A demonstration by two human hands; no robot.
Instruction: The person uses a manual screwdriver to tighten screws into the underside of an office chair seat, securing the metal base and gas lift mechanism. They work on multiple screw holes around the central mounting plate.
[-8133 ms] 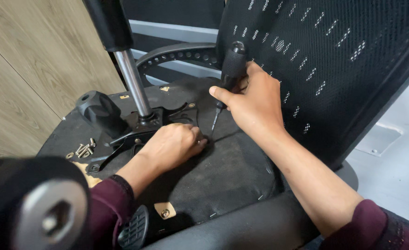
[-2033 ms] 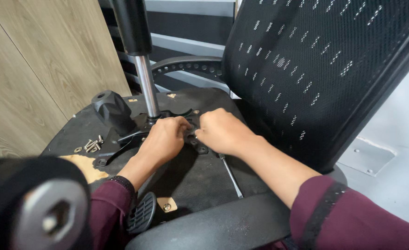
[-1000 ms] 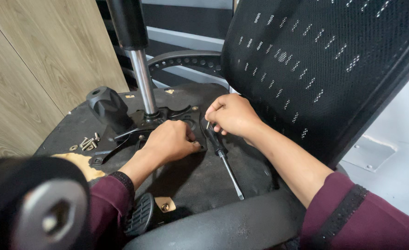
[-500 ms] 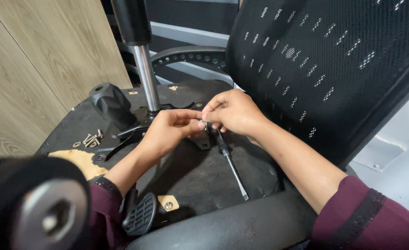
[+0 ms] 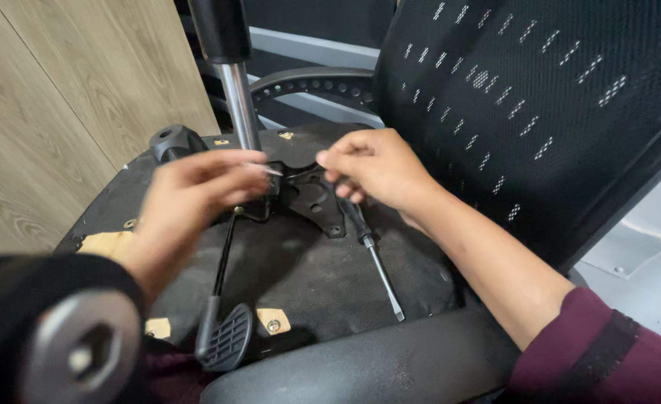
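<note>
Black underside of an upturned chair seat [image 5: 300, 262] fills the middle of the frame, with its metal plate [image 5: 311, 198] bolted at the centre and the chrome post [image 5: 240, 105] rising from it toward the top edge. The left hand [image 5: 184, 202], left of centre, pinches a small pale pin-like part [image 5: 269, 170] between thumb and fingertips just above the plate; the part is blurred and I cannot tell what it is. The right hand [image 5: 379, 168], right of centre, is curled with fingertips close to that same spot, and its lower fingers wrap the handle of a screwdriver [image 5: 375, 258], whose shaft slants down to the lower middle across the seat. A lever [image 5: 222, 299] with a ribbed paddle runs from the plate to the seat's lower edge. The mesh back [image 5: 540, 97] crowds the right hand from the upper right; wood panelling [image 5: 68, 97] borders the left. Bare seat lies open between the lever and the screwdriver.
</note>
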